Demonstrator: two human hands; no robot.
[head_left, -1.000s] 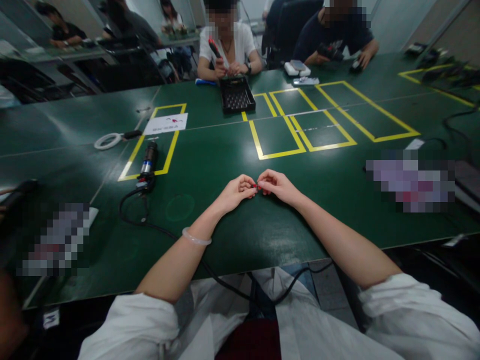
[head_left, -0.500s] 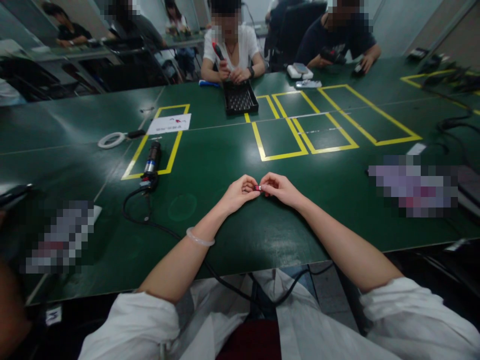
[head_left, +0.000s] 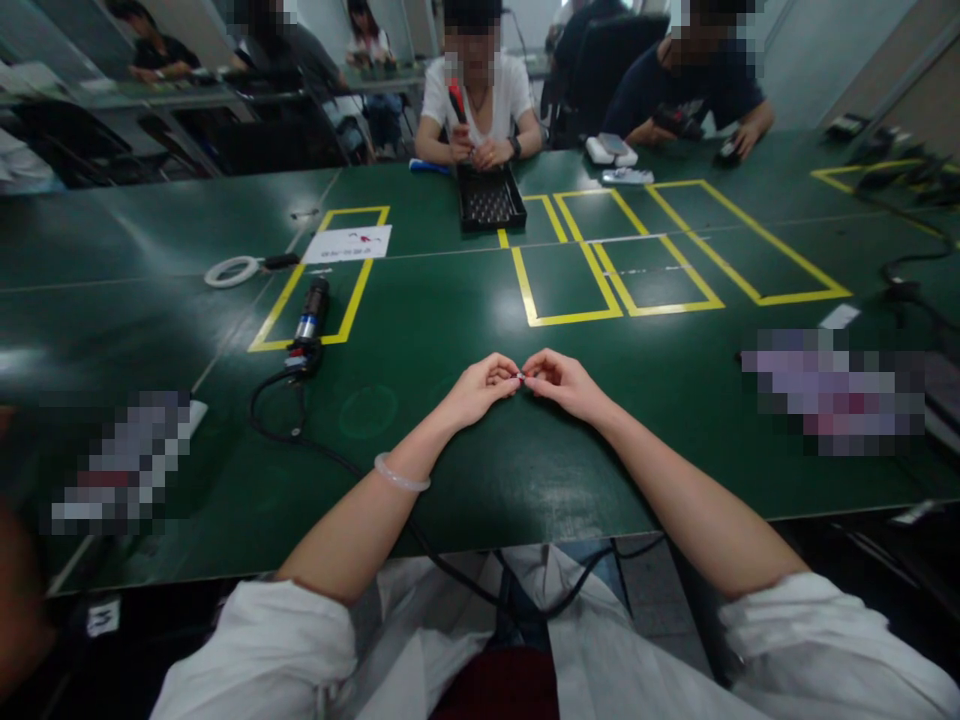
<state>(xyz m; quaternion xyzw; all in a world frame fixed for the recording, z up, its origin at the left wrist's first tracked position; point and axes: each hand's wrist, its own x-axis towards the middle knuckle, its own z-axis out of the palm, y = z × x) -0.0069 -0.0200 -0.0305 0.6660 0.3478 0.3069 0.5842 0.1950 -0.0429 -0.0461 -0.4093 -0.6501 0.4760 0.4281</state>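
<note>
Just above the green table [head_left: 480, 480], my left hand [head_left: 481, 388] and my right hand [head_left: 568, 384] meet at the fingertips. Between them is a tiny red piece with a shiny light part [head_left: 520, 377]; both hands pinch it. Most of it is covered by the fingers, and its kind is too small to make out. To the left lies a dark electric screwdriver [head_left: 309, 318] with a blue band, its black cable [head_left: 322, 452] trailing toward my lap.
A white card with small red pieces [head_left: 346, 243] and a white cable loop [head_left: 232, 271] lie at left. Yellow tape frames [head_left: 574, 319] mark the table. Opposite, a person [head_left: 480, 100] holds a red-tipped tool above a black tray [head_left: 491, 222]. Blurred-out items lie on both sides.
The camera view has shifted slightly. My hands stay together, fingertips slightly closer, and less of the small red piece shows between them.
</note>
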